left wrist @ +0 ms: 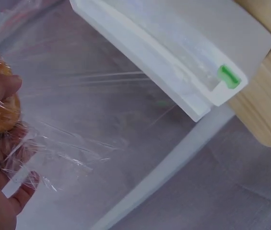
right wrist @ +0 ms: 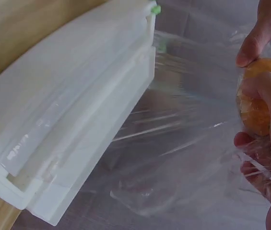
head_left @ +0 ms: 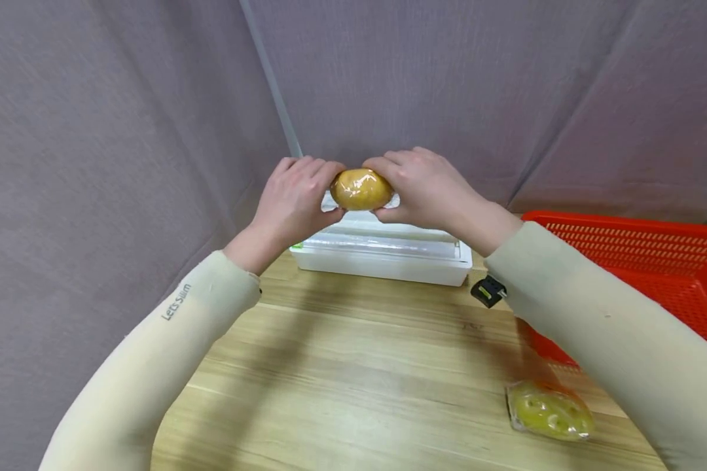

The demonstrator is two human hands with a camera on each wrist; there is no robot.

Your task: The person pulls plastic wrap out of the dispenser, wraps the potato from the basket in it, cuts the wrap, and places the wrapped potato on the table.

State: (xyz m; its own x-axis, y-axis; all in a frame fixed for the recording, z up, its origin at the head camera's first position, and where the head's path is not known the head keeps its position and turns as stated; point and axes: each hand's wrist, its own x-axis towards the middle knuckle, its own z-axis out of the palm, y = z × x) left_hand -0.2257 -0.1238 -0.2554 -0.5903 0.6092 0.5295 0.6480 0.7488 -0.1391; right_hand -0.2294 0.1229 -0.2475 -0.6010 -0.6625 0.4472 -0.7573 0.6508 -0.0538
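Held up over the far edge of the table is a smooth, oval yellow-orange fruit (head_left: 361,190) with shiny cling film around it. My left hand (head_left: 297,196) grips its left end, thumb below and fingers above. The right hand (head_left: 427,190) holds the opposite end the same way. Both wrist views show a creased sheet of cling film (left wrist: 73,143) stretching from the fruit to a white cling film dispenser (head_left: 383,267). Inside the dispenser lies the clear film roll (head_left: 383,245); its lid stands open behind, partly hidden by the fruit and hands.
A red plastic basket (head_left: 624,222) with slotted walls stands at the right. In front of it, a film-wrapped yellow-green item (head_left: 550,411) with dark spots lies on the wooden table (head_left: 342,373). Grey fabric walls (head_left: 436,78) rise behind and to the left.
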